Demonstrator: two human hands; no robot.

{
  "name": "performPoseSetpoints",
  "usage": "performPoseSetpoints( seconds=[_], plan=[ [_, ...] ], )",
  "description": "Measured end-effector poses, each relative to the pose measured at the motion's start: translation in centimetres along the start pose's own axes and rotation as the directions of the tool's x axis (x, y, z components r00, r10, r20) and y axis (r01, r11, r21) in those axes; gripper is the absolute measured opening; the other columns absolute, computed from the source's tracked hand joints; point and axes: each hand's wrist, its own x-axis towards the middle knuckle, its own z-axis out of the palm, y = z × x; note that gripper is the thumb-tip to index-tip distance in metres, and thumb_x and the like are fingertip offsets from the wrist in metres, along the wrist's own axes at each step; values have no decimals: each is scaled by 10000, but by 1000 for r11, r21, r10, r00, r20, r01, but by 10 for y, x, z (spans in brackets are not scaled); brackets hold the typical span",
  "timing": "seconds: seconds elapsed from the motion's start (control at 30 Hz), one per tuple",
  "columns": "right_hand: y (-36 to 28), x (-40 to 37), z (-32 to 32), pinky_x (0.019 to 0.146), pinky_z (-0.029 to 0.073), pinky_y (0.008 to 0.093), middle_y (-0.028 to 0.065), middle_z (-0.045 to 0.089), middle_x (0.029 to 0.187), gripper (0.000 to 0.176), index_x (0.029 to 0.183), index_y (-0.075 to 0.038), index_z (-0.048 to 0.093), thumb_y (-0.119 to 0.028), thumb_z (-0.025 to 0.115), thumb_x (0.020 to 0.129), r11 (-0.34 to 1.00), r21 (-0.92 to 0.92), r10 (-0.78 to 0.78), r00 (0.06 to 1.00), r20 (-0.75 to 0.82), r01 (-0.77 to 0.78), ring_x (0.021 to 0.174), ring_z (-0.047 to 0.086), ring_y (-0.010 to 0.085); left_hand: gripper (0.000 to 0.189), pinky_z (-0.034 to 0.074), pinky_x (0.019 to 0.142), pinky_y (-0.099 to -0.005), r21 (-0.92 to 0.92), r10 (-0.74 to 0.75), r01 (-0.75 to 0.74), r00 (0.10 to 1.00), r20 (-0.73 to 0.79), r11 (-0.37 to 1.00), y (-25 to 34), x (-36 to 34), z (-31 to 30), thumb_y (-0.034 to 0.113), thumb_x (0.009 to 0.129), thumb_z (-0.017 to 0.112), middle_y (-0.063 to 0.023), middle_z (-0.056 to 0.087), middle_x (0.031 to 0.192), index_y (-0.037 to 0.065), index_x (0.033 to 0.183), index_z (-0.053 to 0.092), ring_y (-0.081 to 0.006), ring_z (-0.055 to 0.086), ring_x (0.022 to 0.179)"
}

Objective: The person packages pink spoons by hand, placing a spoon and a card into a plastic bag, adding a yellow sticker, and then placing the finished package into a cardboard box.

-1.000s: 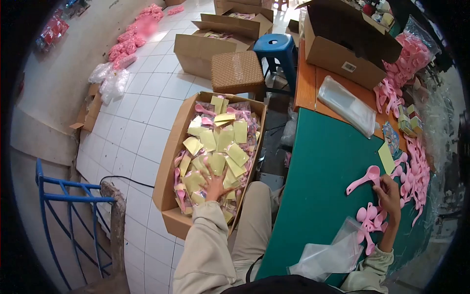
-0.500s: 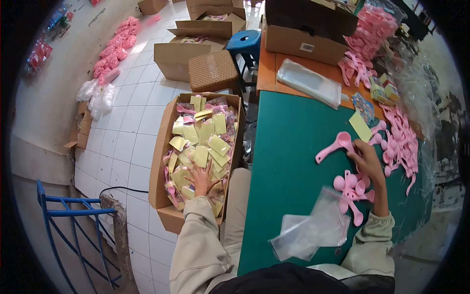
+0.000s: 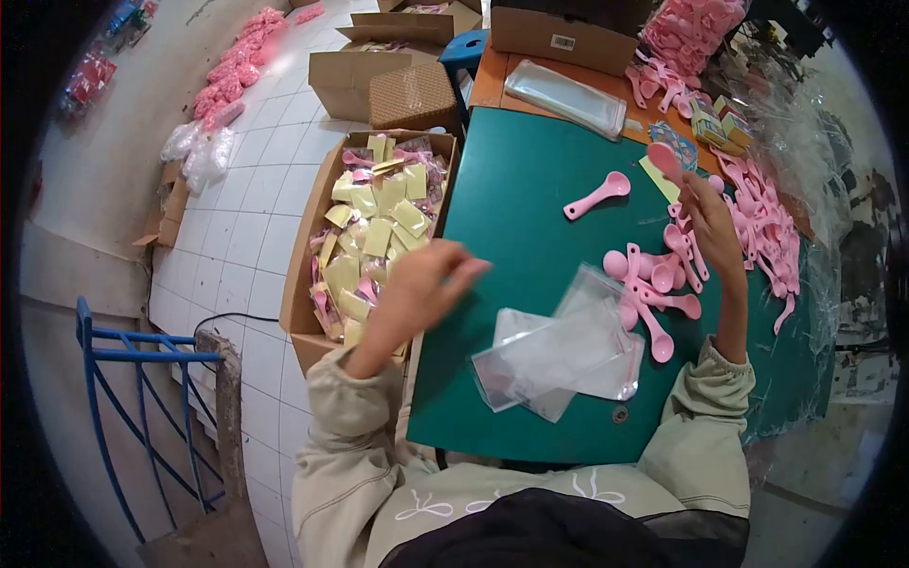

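My right hand (image 3: pixel 710 222) is closed around the handle of a pink measuring spoon (image 3: pixel 665 161), its bowl raised above a pale yellow card (image 3: pixel 660 180). Over the table's left edge, beside the carton, my left hand (image 3: pixel 424 292) is slightly blurred and empty, with thumb and fingers apart. A single pink spoon (image 3: pixel 597 196) lies on the green tabletop (image 3: pixel 530 161) between the hands. Below my right hand sits a cluster of pink spoons (image 3: pixel 653 293). Clear plastic bags (image 3: pixel 554 355) lie overlapping in front of me.
At my left stands a carton (image 3: pixel 301 284) of packed spoons with yellow cards. A larger heap of pink spoons (image 3: pixel 767 227) covers the table's right side. Toward the back are a stack of clear sleeves (image 3: pixel 568 97), small yellow boxes (image 3: pixel 720 123) and a cardboard box (image 3: pixel 563 43).
My left hand has come up out of the carton toward the table edge. My right hand has lifted a spoon; another spoon stays on the tabletop. The view has shifted.
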Motion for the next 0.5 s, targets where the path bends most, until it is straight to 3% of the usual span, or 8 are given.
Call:
performPoseSetpoints(
  seconds=[0.03, 0.1, 0.17, 0.2, 0.27, 0.3, 0.4, 0.5],
  plan=[
    [-7, -3, -5, 624, 431, 267, 68, 458, 887, 369, 1239, -43, 481, 39, 384, 893, 996, -79, -42, 995, 85, 49, 712, 492, 159, 328, 471, 600, -378, 81, 116, -119, 993, 30, 990, 17, 0, 22, 337, 826, 635, -140, 588, 767, 16, 779, 585, -308, 584, 668],
    [-23, -8, -9, 593, 435, 259, 66, 436, 873, 386, 1231, -47, 489, 59, 396, 872, 939, -223, -225, 957, 182, 263, 709, 477, 140, 298, 475, 653, -366, 240, 62, -109, 979, 193, 965, 42, 1, 63, 291, 801, 661, -129, 533, 828, 25, 887, 559, -298, 563, 732],
    [-33, -15, -8, 534, 433, 244, 64, 471, 854, 344, 1144, -45, 561, 70, 453, 838, 869, -243, -377, 895, 239, 431, 676, 492, 111, 333, 472, 654, -382, 290, 177, -200, 979, 105, 936, 48, 9, 94, 285, 778, 676, -141, 498, 858, 33, 933, 524, -303, 552, 766],
    [-44, -19, -10, 564, 440, 274, 81, 497, 853, 299, 1095, -38, 583, 48, 475, 829, 915, -216, -263, 910, 320, 340, 689, 517, 139, 357, 471, 654, -391, 314, 239, -248, 969, 66, 917, 48, 13, 105, 282, 767, 684, -146, 481, 873, 37, 956, 506, -306, 547, 782],
    [-67, -26, -16, 623, 452, 333, 116, 548, 851, 216, 996, -23, 627, 5, 519, 811, 975, -178, -34, 881, 472, 133, 715, 566, 196, 359, 470, 643, -384, 208, 249, -273, 959, 133, 939, 44, 21, 111, 182, 752, 688, -154, 464, 891, 17, 986, 471, -305, 533, 806],
    [-65, -24, -16, 616, 464, 331, 114, 596, 765, 131, 883, -3, 638, -1, 573, 769, 926, -235, -149, 859, 491, 295, 677, 601, 210, 347, 473, 638, -375, 160, 255, -278, 955, 151, 947, 41, 24, 111, 150, 752, 683, -150, 475, 885, 11, 986, 469, -295, 544, 793],
    [-69, -21, -15, 623, 470, 337, 119, 618, 724, 106, 839, 4, 632, -4, 572, 752, 975, -219, 87, 823, 561, 46, 669, 613, 233, 311, 479, 629, -345, -107, 210, -198, 971, 115, 974, 35, 25, 111, 59, 764, 641, -138, 520, 858, 0, 1017, 469, -248, 569, 736],
    [-45, -14, -18, 644, 470, 340, 138, 625, 723, 87, 797, 19, 620, 13, 560, 734, 938, -290, -34, 883, 467, 190, 703, 618, 258, 330, 482, 632, -310, -311, 144, -102, 983, 113, 945, 37, 21, 104, 15, 776, 599, -117, 561, 820, 7, 1081, 474, -184, 575, 680]
  ],
)
